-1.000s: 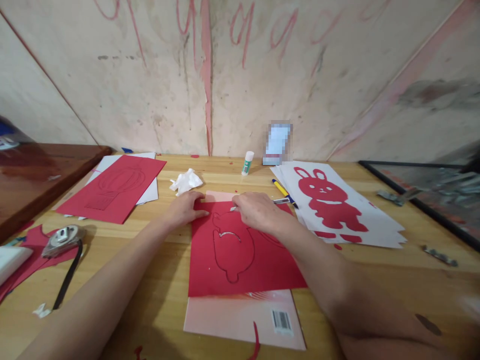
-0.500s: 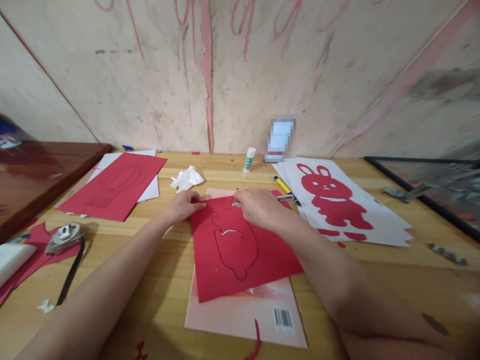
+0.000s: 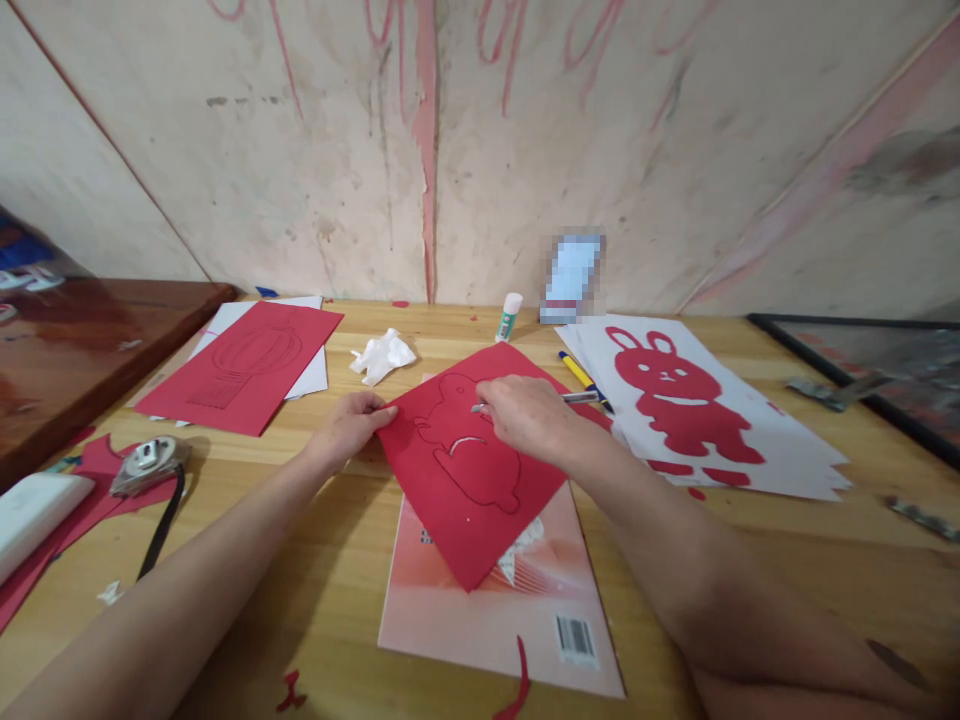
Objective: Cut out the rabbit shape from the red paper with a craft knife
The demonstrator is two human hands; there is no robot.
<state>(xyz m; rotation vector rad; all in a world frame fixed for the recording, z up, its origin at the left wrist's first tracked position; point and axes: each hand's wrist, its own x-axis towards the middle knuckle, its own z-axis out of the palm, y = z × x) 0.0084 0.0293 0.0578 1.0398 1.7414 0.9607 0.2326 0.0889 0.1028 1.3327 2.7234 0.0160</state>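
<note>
A sheet of red paper [image 3: 480,545] lies turned like a diamond over a pale pink booklet [image 3: 480,620]. On it is a dark outline of a rabbit-like animal, with a thin curved slit where a lighter colour shows through. My left hand [image 3: 352,430] pinches the sheet's left corner between thumb and fingers. Over the upper part of the sheet, my right hand [image 3: 525,412] is closed on a slim silver craft knife [image 3: 581,398]. Its tip points left beside the drawn outline, and its middle is hidden by my fingers.
Left: red paper with a lantern drawing [image 3: 247,370], a tape measure [image 3: 150,462], a white device [image 3: 41,515]. Behind: crumpled tissue [image 3: 386,355], glue stick [image 3: 508,317], blurred phone [image 3: 574,275]. Right: yellow-blue utility knife [image 3: 581,375], white sheets with a red rabbit [image 3: 679,400], black frame [image 3: 862,395].
The red paper has turned clockwise on the booklet, from nearly square-on to a diamond position. My left hand still pinches its corner, and the craft knife stays in my right hand.
</note>
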